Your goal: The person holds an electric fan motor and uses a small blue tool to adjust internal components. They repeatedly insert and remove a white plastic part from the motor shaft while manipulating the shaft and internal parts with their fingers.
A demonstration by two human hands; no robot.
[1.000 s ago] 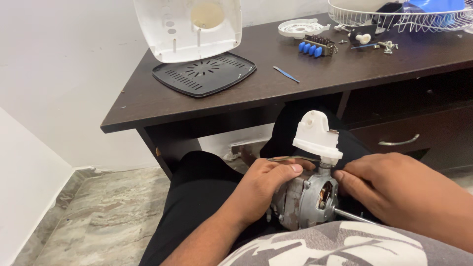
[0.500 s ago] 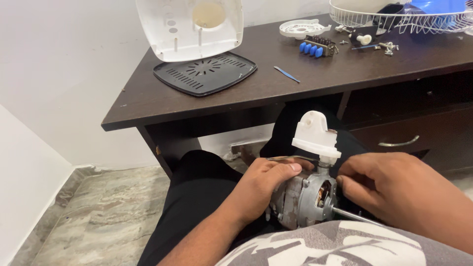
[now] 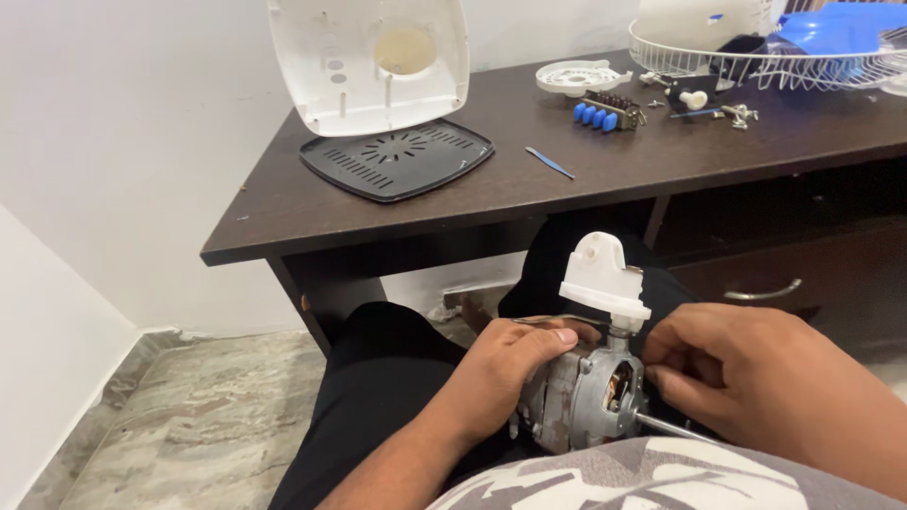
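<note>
I see the grey fan motor (image 3: 581, 401) with its white plastic gearbox (image 3: 603, 279) resting on my lap, my left hand (image 3: 501, 373) curled around its casing, my right hand (image 3: 746, 373) pinching at its side, below the dark wooden desk (image 3: 529, 179) holding a black vented cover (image 3: 397, 158).

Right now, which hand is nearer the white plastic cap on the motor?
Right. The right hand sits just beside the white plastic cap; the left hand grips the motor lower down.
</note>
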